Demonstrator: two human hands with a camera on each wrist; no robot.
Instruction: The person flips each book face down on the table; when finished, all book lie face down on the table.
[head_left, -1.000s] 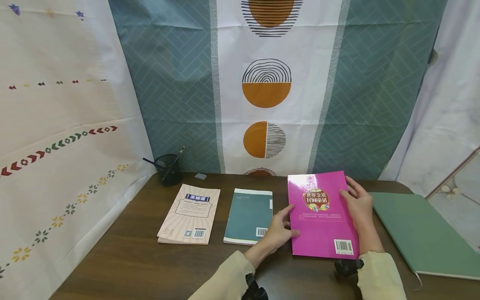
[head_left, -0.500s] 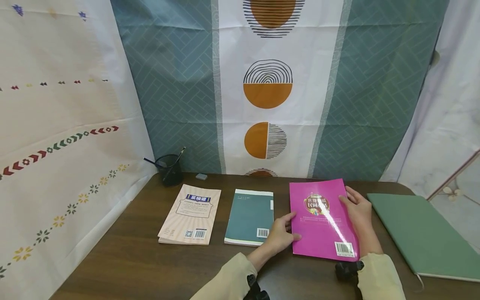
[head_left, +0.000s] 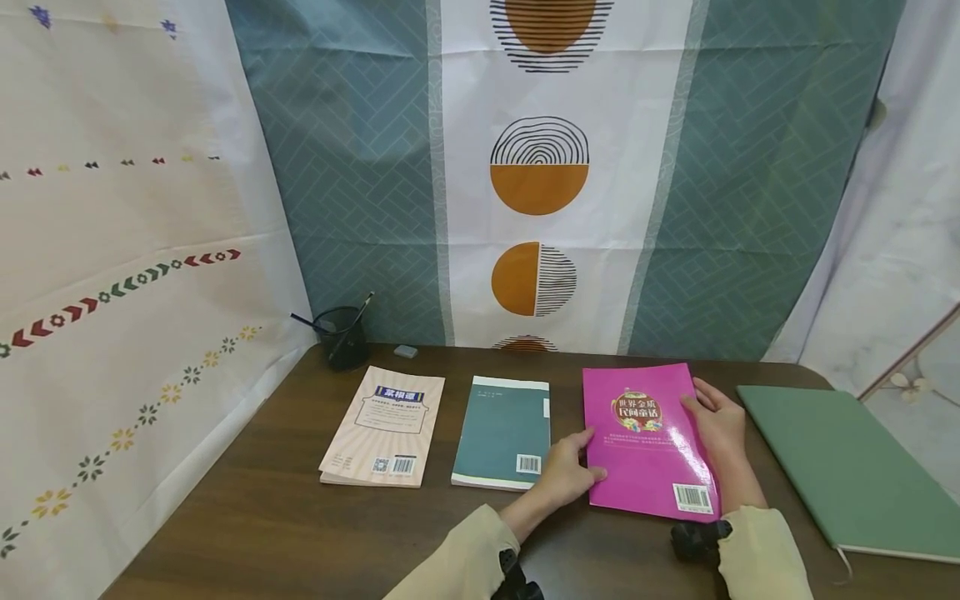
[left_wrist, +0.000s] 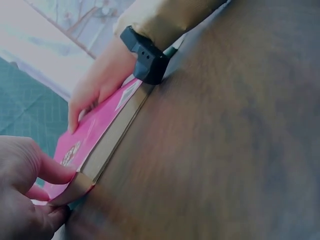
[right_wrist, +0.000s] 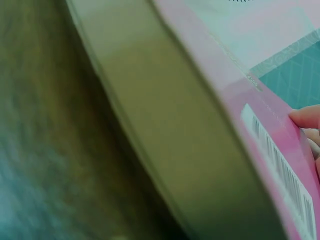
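A thick bright pink book (head_left: 637, 450) with a round printed emblem and a white barcode is held between both hands, above the right part of the table. My left hand (head_left: 562, 473) pinches its left edge, thumb on the cover and the other fingers at the side and beneath. On the opposite edge my right hand (head_left: 718, 421) grips it, thumb on the cover. The left wrist view shows the book (left_wrist: 97, 122) from its page side, with my left hand (left_wrist: 25, 185) near and my right hand (left_wrist: 102, 80) beyond. Its page block (right_wrist: 170, 100) fills much of the right wrist view.
Left of the pink book lie a teal book (head_left: 501, 433) and a cream book (head_left: 382, 425) on the brown table (head_left: 300, 533). A large green book (head_left: 847, 467) lies at the right. At the back left stand a black mesh pen cup (head_left: 341, 337) and a small grey eraser (head_left: 406, 352).
The pink book's top edge has come down toward the table, and the glare on its cover has shifted. Both hands keep their hold on its edges. The other books stay put.
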